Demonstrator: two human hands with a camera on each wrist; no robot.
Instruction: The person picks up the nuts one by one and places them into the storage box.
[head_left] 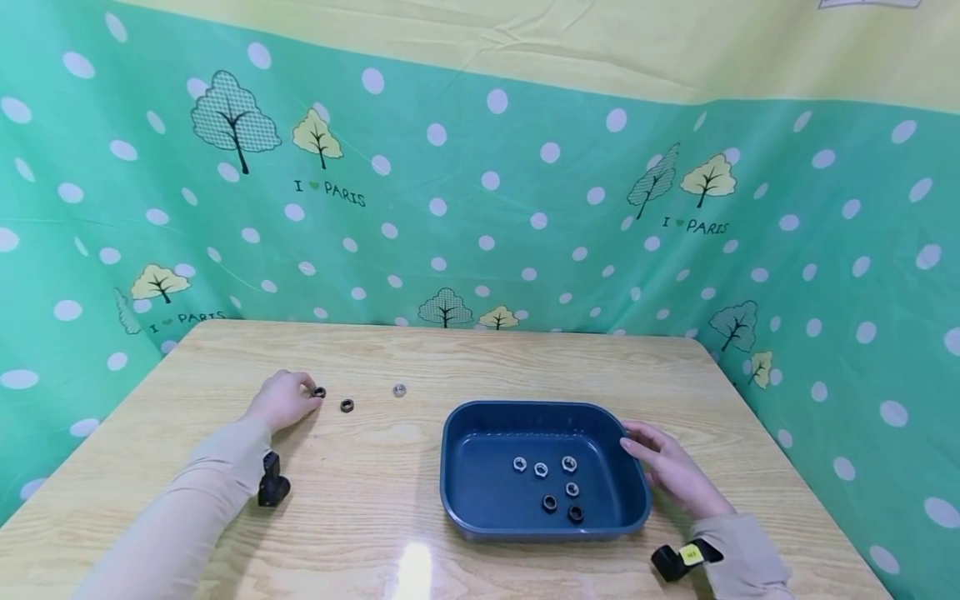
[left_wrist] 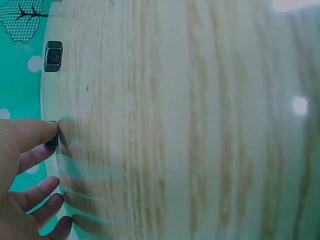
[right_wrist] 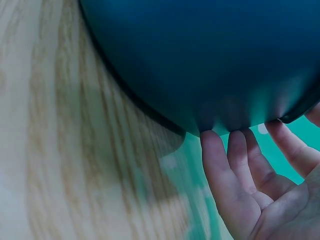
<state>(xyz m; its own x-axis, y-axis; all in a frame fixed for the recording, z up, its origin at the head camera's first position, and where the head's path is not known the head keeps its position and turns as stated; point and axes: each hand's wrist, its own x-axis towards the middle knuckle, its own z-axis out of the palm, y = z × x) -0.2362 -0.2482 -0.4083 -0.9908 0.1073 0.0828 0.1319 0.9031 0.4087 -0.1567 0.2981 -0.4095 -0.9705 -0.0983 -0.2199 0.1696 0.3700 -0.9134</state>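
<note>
Head view: our left hand [head_left: 283, 401] pinches a dark nut [head_left: 319, 392] by the fingertips on the table [head_left: 375, 517], well apart from the blue tray [head_left: 457, 500] — a shallow grip could let it slip and roll. Our right hand [head_left: 671, 468], fingers straight, rests against the tray wall; a push could slide it.

I see my left hand [left_wrist: 22, 180] pinching a dark nut [left_wrist: 51, 142]; another nut [left_wrist: 53, 56] lies just beyond it.
</note>
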